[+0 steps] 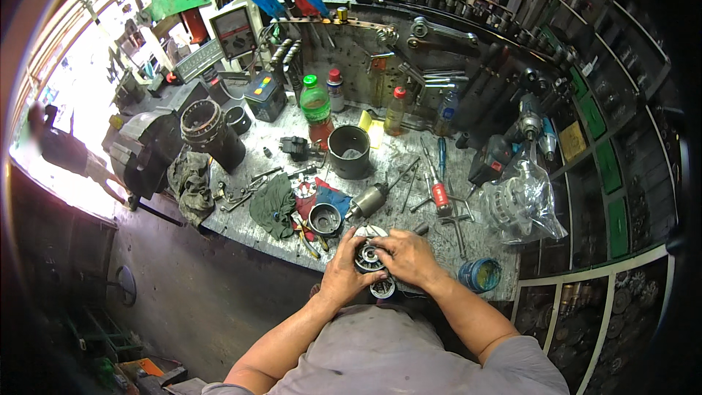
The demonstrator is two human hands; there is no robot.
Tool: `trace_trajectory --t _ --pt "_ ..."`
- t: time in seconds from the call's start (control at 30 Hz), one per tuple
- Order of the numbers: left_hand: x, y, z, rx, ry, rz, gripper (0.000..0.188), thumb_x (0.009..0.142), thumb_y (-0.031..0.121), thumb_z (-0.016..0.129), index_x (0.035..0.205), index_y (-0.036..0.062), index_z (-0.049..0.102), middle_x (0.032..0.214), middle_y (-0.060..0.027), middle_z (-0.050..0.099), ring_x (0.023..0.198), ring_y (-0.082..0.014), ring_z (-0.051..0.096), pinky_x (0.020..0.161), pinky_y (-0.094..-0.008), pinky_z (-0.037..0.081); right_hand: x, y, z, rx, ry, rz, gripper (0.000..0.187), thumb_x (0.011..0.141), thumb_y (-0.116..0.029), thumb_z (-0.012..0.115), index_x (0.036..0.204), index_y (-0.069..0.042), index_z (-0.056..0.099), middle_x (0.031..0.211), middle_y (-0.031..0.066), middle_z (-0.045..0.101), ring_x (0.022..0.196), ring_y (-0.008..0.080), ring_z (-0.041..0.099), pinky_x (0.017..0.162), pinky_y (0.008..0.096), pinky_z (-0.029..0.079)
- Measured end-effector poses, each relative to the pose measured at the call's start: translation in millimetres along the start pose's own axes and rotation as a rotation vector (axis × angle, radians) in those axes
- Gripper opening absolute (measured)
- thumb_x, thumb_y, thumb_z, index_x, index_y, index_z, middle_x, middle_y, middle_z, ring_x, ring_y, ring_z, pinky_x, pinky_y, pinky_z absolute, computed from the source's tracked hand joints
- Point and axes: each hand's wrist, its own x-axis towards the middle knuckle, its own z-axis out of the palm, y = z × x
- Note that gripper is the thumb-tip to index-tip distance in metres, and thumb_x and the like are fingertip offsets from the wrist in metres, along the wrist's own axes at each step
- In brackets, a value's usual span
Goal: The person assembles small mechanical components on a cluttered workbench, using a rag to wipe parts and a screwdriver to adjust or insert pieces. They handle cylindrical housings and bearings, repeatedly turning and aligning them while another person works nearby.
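Observation:
At the near edge of the bench both hands close around a round metal housing (370, 256) with a ringed hub at its centre. My left hand (342, 272) curls round its left side, thumb along the near rim. My right hand (411, 256) grips the right side, with fingers over the hub. A smaller round metal part (382, 289) shows just below; whether it is joined to the housing I cannot tell. Just beyond my left hand lie a metal ring-shaped cup (325, 219) and pliers (307, 240). A cylindrical motor part (367, 201) rests farther ahead.
Rags (273, 206) lie left of the cup. Past them stand a dark metal cylinder (349, 152) and bottles (315, 106). To the right are a red-handled tool (440, 194), a cross wrench (457, 221), a bagged part (515, 208) and a blue tub (480, 275).

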Motion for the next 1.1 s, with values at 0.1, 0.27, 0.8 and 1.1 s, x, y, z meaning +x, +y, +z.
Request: trace_trajectory --t 0.1,0.27,0.8,1.1 --pt "1 1 1 0.018 -0.013 -0.015 0.101 0.071 0.042 0.104 0.149 0.0075 0.049 0.168 -0.0269 0.045 0.142 -0.0458 0.061 0.109 -0.052 0.059 -8 -5 4 -0.102 0.053 -0.037 0.027 0.098 -0.032 0.078 0.117 -0.013 0.084 0.095 0.0101 0.07 0.091 0.0322 0.072 0.082 0.0462 0.059" --pt "1 4 -1 0.052 -0.044 -0.001 0.091 0.071 0.039 0.104 0.144 0.009 0.057 0.169 -0.0272 0.044 0.14 -0.0458 0.063 0.105 -0.0502 0.061 -18 -3 6 -0.135 0.089 -0.017 0.032 0.098 -0.035 0.078 0.122 -0.013 0.082 0.097 0.0101 0.07 0.092 0.0316 0.073 0.082 0.0442 0.06" --pt "1 0 -3 0.034 -0.004 0.003 0.084 0.072 0.042 0.103 0.139 0.0109 0.063 0.169 -0.0286 0.044 0.133 -0.0452 0.068 0.104 -0.0483 0.063 -23 6 13 -0.034 0.033 0.025 0.034 0.1 -0.034 0.078 0.123 -0.01 0.082 0.095 0.0132 0.073 0.087 0.0299 0.073 0.078 0.0423 0.06" --pt "1 0 -5 0.059 -0.028 -0.04 0.084 0.073 0.046 0.102 0.14 0.0113 0.064 0.167 -0.0264 0.046 0.137 -0.0442 0.065 0.108 -0.0498 0.06 -26 70 9 1.585 0.272 0.707 0.033 0.1 0.008 0.063 0.133 0.01 0.061 0.115 0.0168 0.073 0.099 0.0279 0.076 0.092 0.0373 0.066"
